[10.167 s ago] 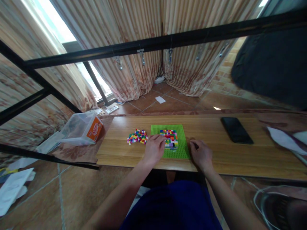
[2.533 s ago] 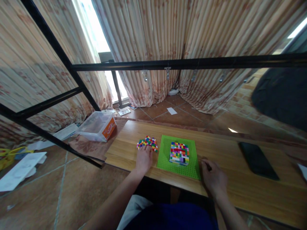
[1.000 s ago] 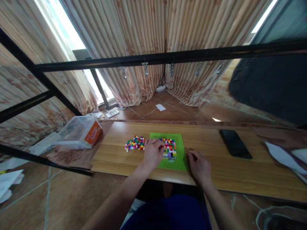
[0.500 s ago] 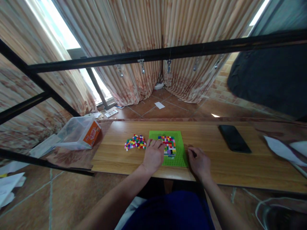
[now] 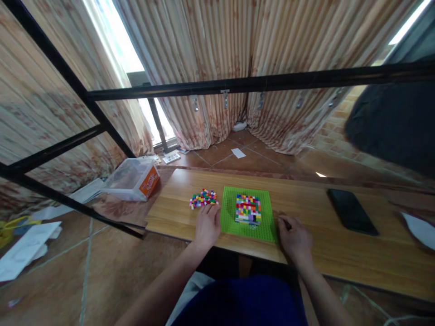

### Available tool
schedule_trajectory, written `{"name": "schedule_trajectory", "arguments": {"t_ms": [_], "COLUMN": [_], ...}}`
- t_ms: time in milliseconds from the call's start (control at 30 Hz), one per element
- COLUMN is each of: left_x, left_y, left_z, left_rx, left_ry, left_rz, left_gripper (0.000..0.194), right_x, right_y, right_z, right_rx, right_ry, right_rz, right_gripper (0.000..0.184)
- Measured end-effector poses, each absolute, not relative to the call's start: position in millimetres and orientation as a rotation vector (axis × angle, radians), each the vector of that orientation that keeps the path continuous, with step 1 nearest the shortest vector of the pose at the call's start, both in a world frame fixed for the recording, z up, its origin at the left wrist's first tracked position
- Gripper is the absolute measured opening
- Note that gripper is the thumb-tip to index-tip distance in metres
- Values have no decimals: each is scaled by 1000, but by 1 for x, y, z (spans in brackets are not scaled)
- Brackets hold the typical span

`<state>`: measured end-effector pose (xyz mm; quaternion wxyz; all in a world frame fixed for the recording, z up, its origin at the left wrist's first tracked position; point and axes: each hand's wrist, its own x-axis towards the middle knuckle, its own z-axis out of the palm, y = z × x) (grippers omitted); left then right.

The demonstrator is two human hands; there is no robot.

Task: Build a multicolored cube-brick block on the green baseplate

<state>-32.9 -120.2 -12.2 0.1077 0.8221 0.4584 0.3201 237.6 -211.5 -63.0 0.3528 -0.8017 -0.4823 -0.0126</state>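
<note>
Small coloured toy bricks (image 5: 204, 198) lie in a loose pile on the wooden table. At the pile's near edge is my left hand (image 5: 208, 225), its fingers stretched forward and touching or almost touching the bricks. Right of it lies a green studded baseplate (image 5: 229, 222). On this plate stands a block of multicoloured bricks (image 5: 248, 208), built in close rows. My right hand (image 5: 296, 238) rests on the table just beyond the plate's right edge. Its fingers are curled, with a dark gap by the thumb; whatever they may hold is hidden.
A black phone (image 5: 351, 212) lies on the table (image 5: 312, 199) to the right, with white paper (image 5: 419, 228) past it. A clear plastic box (image 5: 131, 179) with an orange label stands left of the table. A black metal bar (image 5: 204, 88) crosses ahead, before the curtains (image 5: 204, 45).
My left hand has moved left off the brick block to the pile, uncovering the block. My right hand stays curled beside the plate. The head view has shifted left.
</note>
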Motion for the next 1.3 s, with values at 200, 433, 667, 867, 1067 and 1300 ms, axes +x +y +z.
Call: {"name": "schedule_trajectory", "arguments": {"t_ms": [200,433,667,867,1067,1300], "left_x": [-61,-35,-30,-41,-41,-26], "left_y": [-110,-101,-95,-94,-97,-92], "left_z": [-29,-23,-22,-26,-26,-22], "left_rx": [2315,2411,2464,2500,2498,2524], "left_ry": [1535,1589,1609,1592,1603,1658], "left_rz": [856,734,677,690,766,641], "left_gripper": [18,13,7,9,6,9], "right_x": [239,238,239,239,239,239], "right_y": [-212,-212,-212,-212,-212,-213], "right_z": [-65,-62,-64,-64,-63,-64], "right_rx": [-2065,-2096,-2142,-2104,-2111,-2127], "right_ry": [-1273,-1248,-1233,-1242,-1233,-1239], "right_rz": [-46,-42,-22,-35,-23,-37], "right_gripper": [42,43,41,41,42,43]}}
